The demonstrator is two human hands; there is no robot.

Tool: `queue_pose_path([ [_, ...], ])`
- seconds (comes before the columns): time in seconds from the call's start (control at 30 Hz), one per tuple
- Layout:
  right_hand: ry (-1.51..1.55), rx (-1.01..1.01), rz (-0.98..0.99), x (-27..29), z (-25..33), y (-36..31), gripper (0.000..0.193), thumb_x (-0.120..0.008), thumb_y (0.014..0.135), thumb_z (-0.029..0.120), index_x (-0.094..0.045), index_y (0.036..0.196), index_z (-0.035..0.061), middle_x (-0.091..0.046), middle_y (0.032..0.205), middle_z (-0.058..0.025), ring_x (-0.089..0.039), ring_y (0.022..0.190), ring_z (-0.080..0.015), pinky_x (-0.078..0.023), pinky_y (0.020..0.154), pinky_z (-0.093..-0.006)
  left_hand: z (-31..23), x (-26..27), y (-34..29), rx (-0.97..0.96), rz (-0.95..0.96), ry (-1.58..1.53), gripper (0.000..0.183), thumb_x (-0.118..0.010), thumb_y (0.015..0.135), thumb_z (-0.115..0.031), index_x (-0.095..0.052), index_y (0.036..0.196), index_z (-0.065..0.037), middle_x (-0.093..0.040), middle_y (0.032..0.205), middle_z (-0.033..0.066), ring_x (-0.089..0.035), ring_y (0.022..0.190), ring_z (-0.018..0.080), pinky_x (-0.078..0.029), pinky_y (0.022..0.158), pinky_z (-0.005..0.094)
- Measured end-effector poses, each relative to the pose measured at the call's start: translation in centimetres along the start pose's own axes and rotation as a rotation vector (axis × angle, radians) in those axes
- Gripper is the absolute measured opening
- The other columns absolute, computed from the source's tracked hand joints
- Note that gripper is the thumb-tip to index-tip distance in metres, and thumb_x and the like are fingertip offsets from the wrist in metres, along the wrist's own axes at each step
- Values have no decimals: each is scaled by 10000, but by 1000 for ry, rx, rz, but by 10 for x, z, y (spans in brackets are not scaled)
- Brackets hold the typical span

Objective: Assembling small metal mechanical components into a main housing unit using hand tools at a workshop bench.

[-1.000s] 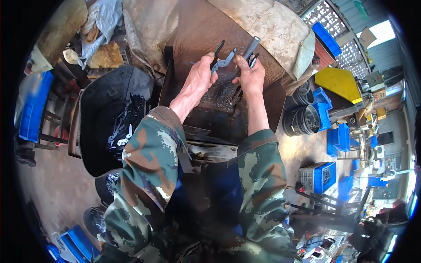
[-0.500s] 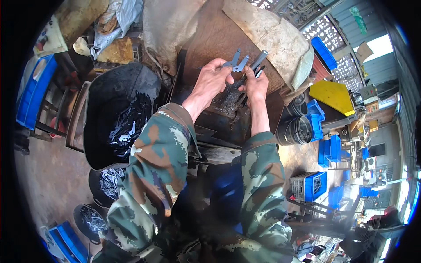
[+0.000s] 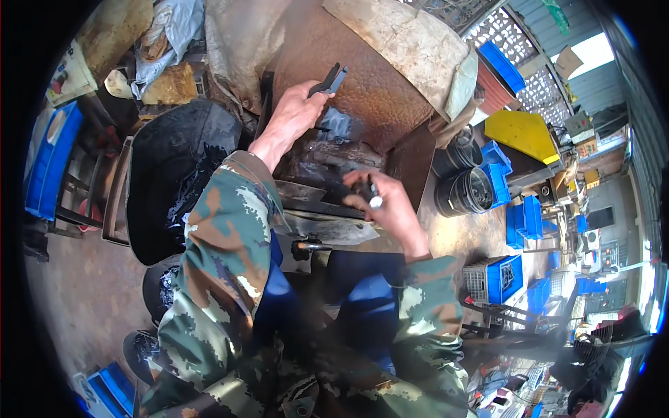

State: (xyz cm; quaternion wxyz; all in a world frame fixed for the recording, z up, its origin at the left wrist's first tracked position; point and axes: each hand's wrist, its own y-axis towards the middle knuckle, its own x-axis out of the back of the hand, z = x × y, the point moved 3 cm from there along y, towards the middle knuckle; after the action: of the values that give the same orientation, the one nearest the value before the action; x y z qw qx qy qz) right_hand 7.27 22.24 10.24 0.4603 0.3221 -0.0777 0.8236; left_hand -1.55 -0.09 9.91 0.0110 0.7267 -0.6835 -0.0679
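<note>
My left hand [image 3: 296,115] is closed on a forked metal piece [image 3: 330,81] with two dark grey prongs, held up over the brown metal work surface [image 3: 387,90]. Closer to my body, my right hand [image 3: 390,212] has its fingers curled around a rod-like tool [image 3: 376,201]. Only a bright round end of that tool shows clearly; the rest is hidden by the fingers and blurred. Between the hands lies a dark, grimy work block [image 3: 334,160], with a bluish-grey patch [image 3: 336,124] at its far side that I cannot make out.
At left stands a large black bin [image 3: 157,181] holding dark metal parts, with smaller tubs of parts below it. Black buckets [image 3: 465,191] and blue crates [image 3: 503,277] stand at right. A yellow panel [image 3: 521,135] and stained sheeting [image 3: 411,49] lie beyond.
My hands have drawn apart. The right hand has come down toward my body with the rod-like tool. My left has shifted left, its forked piece now turned more edge-on.
</note>
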Motion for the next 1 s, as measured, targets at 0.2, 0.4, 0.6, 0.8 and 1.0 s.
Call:
queue_pose_path([
  [0.2,-306,108,180,-27,-1,-40,381,-732,718,-1,-665,1091,38,-660,1169,-106,-653,1049,-346,-541,899,-407,18,-6,-2,11,56,332,246,-602,945,-213,-668,1094,-30,-625,730,53,-610,685,171,-481,658,337],
  [0.4,-119,159,188,-14,-14,-28,262,-650,802,-22,-668,1064,-18,-700,1055,-125,-688,950,-254,-563,815,-333,32,-3,-1,153,143,614,331,-678,902,-279,-722,1168,-86,-725,997,191,-687,990,327,-507,874,414],
  [0.6,200,-417,-162,12,-18,-7,192,-603,969,137,-660,1067,-17,-700,899,-93,-594,568,-118,-499,502,-302,47,-3,-11,150,395,897,286,-680,906,-240,-727,1133,-72,-688,911,167,-651,901,292,-497,817,393],
  [0.8,455,-483,-417,23,-30,15,161,-589,1002,145,-663,1081,25,-707,959,-84,-522,582,-79,-500,483,-266,87,2,-6,109,442,901,292,-654,906,-196,-705,1182,-118,-713,972,190,-676,1002,341,-500,899,407],
  [1.0,615,-468,-542,15,-43,32,198,-594,1002,164,-639,1121,12,-700,975,-85,-517,560,-89,-493,475,-275,69,0,2,-5,298,636,269,-614,947,-176,-701,1117,13,-744,861,81,-678,896,244,-498,840,371],
])
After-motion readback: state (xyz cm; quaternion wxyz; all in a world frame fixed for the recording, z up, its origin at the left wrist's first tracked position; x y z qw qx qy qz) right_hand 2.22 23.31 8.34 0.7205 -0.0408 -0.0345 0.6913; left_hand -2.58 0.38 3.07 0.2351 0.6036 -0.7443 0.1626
